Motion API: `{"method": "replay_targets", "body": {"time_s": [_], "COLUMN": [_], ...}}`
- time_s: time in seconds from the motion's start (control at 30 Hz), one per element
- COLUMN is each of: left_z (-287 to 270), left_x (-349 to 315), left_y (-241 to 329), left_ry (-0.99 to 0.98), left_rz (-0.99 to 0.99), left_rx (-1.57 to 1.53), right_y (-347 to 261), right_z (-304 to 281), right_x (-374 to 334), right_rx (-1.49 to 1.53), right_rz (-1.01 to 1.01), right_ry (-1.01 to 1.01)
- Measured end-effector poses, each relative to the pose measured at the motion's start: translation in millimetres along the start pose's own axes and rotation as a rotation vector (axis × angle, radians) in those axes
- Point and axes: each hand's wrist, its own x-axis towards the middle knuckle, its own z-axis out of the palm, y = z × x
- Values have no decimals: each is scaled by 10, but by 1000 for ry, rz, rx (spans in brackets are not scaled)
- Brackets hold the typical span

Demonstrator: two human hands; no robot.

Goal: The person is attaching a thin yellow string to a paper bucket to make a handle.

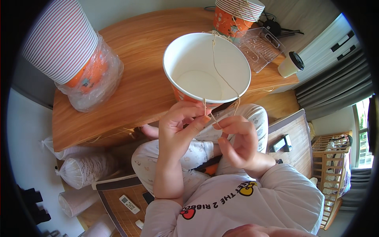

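Cord [214, 119] runs btwn L hand [182, 124] & R hand [239, 137], nr bucket [193, 63]

Home, with slatted wooden crib [331, 151]

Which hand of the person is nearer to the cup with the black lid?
Right. The right hand is below and left of the cup in the picture; the left hand is farther left.

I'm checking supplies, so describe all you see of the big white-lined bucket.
The bucket is round, open-topped and apparently coated paper: smooth white inside, pale rolled rim, orange outer wall. It is mouth up at the wooden table's near edge, underside hidden. Beige string crosses its mouth; the left grip and right grip pinch it by the near rim.
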Motion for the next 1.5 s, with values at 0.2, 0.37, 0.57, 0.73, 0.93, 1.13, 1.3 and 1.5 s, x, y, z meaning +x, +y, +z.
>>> {"method": "replay_targets", "body": {"time_s": [0.2,0.37,0.57,0.73,0.93,1.13,1.3,1.5], "left_z": [2,-6,-19,37,16,23,20,18], "left_x": [-14,-36,-33,-6,-23,-21,-23,-9], "left_y": [7,41,30,24,5,31,48,55], "left_ry": [21,-20,-28,-37,-31,-45,-59,-93], "left_rz": [-96,-262,-253,-184,-197,-205,-189,-116], "left_rx": [-144,-382,-415,-402,-420,-434,-434,-388], "right_y": [-14,10,50,46,12,13,65,7], "right_z": [-2,31,-23,-44,-1,19,37,26], "right_x": [22,36,127,156,185,189,186,233], "right_rx": [-51,-67,-136,-273,-142,-135,-113,-210], "right_rz": [-46,-22,-93,-171,-44,-9,12,-76], "right_ry": [-114,-160,-240,-31,152,146,143,116]}}
